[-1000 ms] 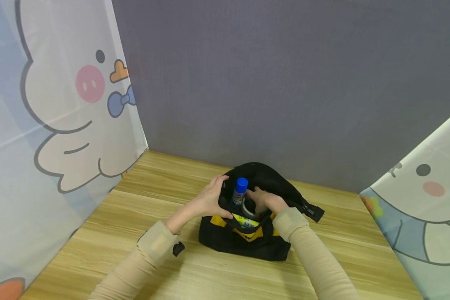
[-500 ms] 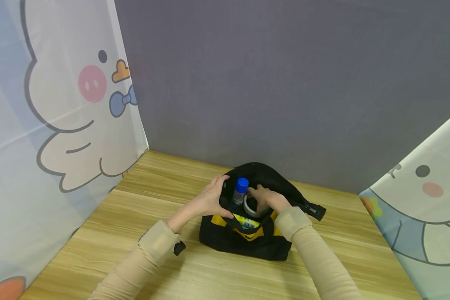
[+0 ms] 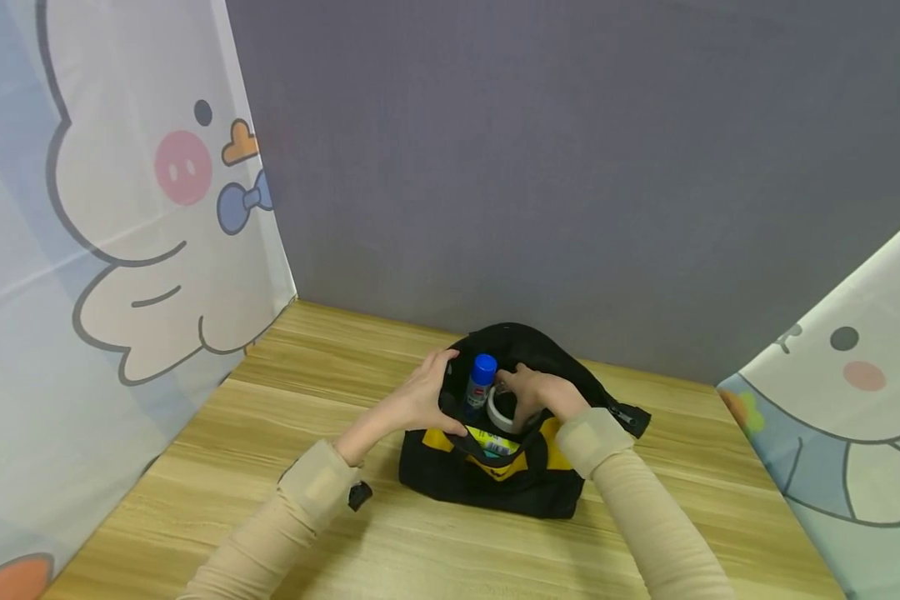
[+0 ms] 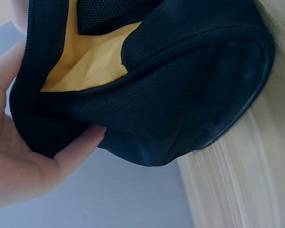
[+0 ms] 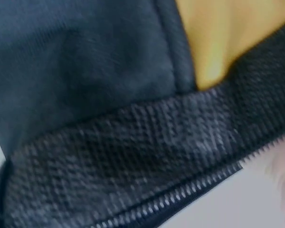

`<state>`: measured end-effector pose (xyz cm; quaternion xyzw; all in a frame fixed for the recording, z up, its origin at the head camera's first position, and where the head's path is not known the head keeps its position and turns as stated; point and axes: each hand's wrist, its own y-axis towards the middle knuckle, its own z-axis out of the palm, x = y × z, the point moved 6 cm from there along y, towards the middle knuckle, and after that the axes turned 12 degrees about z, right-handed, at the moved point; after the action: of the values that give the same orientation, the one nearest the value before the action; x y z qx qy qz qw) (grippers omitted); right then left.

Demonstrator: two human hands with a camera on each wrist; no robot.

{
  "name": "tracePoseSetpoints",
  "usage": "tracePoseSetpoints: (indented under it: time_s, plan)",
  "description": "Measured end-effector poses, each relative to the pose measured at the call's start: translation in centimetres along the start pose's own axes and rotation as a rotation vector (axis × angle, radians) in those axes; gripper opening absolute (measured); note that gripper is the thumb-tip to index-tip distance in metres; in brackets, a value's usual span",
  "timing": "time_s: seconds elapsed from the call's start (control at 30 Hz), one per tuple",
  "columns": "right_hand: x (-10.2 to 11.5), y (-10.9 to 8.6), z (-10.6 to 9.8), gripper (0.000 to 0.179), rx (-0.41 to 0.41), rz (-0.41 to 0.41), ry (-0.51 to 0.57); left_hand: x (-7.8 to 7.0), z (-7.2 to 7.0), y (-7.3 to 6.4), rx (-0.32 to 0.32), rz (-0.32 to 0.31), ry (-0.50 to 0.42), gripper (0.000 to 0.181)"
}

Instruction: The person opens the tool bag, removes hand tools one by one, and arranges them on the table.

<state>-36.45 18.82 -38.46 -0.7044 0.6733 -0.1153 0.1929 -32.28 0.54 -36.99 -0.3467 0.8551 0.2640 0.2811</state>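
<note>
A black and yellow zip tool bag (image 3: 487, 493) stands on the table with its mouth spread apart. My left hand (image 3: 418, 402) holds the left end of the opening, thumb at the front edge and fingers at the back. In the left wrist view that thumb presses against the black fabric (image 4: 180, 95). My right hand (image 3: 542, 393) reaches into the bag and grips a white ring-shaped roll (image 3: 499, 423), which looks like tape; some fingertips are hidden. A blue-capped spray can (image 3: 480, 387) stands upright beside the roll. In front lies a yellow package (image 3: 492, 442).
The bag's zipper end (image 3: 630, 419) sticks out to the right. A wood-grain table (image 3: 270, 467) lies underneath. Behind it rises a grey wall panel (image 3: 495, 167), with cartoon-printed cloth (image 3: 135, 208) at the left. The right wrist view is mostly filled by the blurred zipper (image 5: 180, 190).
My right hand has shifted slightly up and to the right, and a little more of the white roll shows. My left hand stays on the bag's edge.
</note>
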Motion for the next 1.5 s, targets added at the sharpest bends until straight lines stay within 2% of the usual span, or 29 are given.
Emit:
tracePoseSetpoints:
  time_s: [0.17, 0.53, 0.8, 1.13, 1.5]
  plan:
    - [0.2, -0.6, -0.5, 0.089, 0.0, -0.009, -0.009, 0.0, -0.1, 0.0, -0.001, 0.005, 0.001, 0.116]
    - [0.0, -1.9, -1.6, 0.074, -0.025, -0.029, -0.038, -0.1, -0.3, 0.0, -0.019, 0.027, 0.004, 0.115]
    - [-0.1, -2.5, -2.3, 0.077, -0.049, -0.027, -0.022, -0.1, -0.3, 0.0, -0.025, 0.036, 0.013, 0.114]
    - [-0.6, -3.6, -3.4, 0.082, -0.068, -0.085, -0.007, -0.3, -0.2, -0.1, -0.022, 0.029, 0.011, 0.114]
    - [-0.7, -4.8, -4.4, 0.087, -0.075, -0.105, 0.001, -0.4, -0.1, -0.1, -0.019, 0.035, 0.01, 0.113]
